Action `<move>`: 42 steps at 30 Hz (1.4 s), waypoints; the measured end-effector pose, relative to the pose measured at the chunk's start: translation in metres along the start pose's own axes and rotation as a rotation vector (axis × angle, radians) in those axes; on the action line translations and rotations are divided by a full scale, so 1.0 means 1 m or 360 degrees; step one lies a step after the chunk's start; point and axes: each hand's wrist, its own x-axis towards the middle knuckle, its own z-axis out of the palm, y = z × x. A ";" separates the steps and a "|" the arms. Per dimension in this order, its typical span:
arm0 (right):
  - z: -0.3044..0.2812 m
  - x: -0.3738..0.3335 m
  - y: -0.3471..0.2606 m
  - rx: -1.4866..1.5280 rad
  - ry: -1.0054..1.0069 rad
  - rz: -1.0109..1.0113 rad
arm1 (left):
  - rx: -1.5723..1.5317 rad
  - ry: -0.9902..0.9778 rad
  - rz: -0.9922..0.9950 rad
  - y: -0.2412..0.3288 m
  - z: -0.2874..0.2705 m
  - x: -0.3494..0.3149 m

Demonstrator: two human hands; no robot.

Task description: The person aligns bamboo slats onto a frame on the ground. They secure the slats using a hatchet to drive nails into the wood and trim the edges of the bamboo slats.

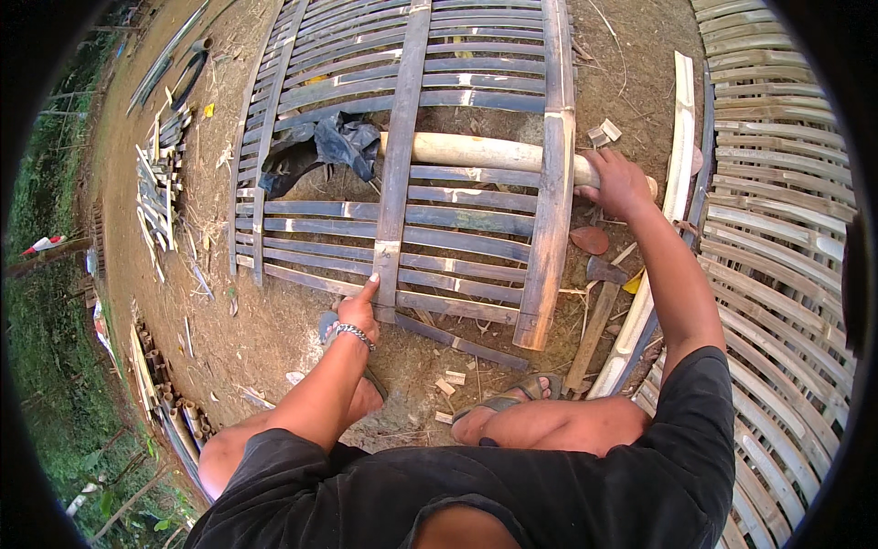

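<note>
A slatted bamboo panel lies before me, its dark strips crossed by several wider lengthwise strips. My left hand, with a chain bracelet at the wrist, pinches the panel's near edge by the middle crosspiece, thumb on top. A thick pale pole shows through a gap between the slats and sticks out past the panel's right side. Over that protruding end my right hand is closed; some of its fingers are hidden. Crumpled black plastic is caught in the same gap, left of the pole.
A hatchet lies on the dirt near my right foot. Beside it runs a long split bamboo piece. Another slatted bamboo surface fills the right side. Bamboo scraps are heaped at left, and small offcuts lie between my feet.
</note>
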 end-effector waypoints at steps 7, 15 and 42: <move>-0.012 0.003 0.000 -0.0080 0.0035 0.0024 | 0.0059 0.0006 -0.0023 0.000 -0.001 -0.003; -0.014 -0.023 -0.003 -0.0414 0.0230 0.0199 | 0.0468 0.0018 -0.0185 0.001 -0.024 0.023; -0.047 -0.212 -0.181 0.1050 0.0187 -0.0219 | 0.2696 -0.2345 0.1260 0.025 0.018 -0.096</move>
